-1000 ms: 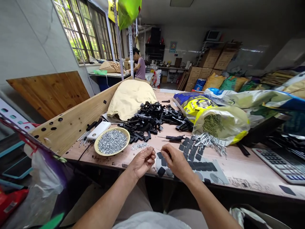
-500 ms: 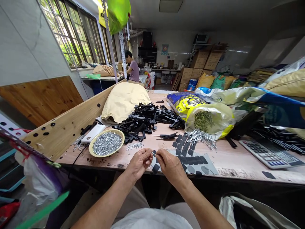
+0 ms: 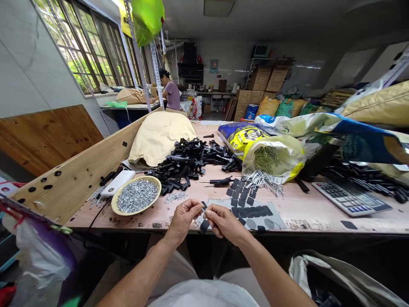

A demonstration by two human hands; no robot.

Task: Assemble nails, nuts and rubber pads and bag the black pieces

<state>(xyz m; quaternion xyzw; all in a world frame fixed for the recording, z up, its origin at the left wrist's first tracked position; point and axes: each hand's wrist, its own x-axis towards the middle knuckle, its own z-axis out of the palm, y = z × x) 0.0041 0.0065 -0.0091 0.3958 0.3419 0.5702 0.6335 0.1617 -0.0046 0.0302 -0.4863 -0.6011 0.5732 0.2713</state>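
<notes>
My left hand [image 3: 184, 218] and my right hand [image 3: 225, 221] meet at the table's front edge, thumbs and forefingers pinched. A thin silvery rod [image 3: 203, 209] shows as a sliver between the fingertips; the fingers hide most of it. Left of my hands stands a cream bowl [image 3: 114, 207] full of small metal nuts [image 3: 138, 195], with more loose nuts [image 3: 176, 196] beside it. Black square pads [image 3: 252, 212] lie in rows on a grey sheet [image 3: 277, 215] to the right. Long metal screws [image 3: 264, 182] spread out beyond the pads.
Behind is a heap of black plastic parts [image 3: 188, 160] beside a beige sack [image 3: 159, 136]. An open yellow bag [image 3: 294, 164] holds brass-coloured rods. A calculator [image 3: 351, 198] lies right, a white power bank [image 3: 118, 182] left. A wooden board [image 3: 96, 157] edges the table. Another person [image 3: 172, 94] sits farther back.
My view has shifted slightly to the right. My hands have drawn closer together, and less of the thin rod shows between the fingertips. Things on the table lie as before.
</notes>
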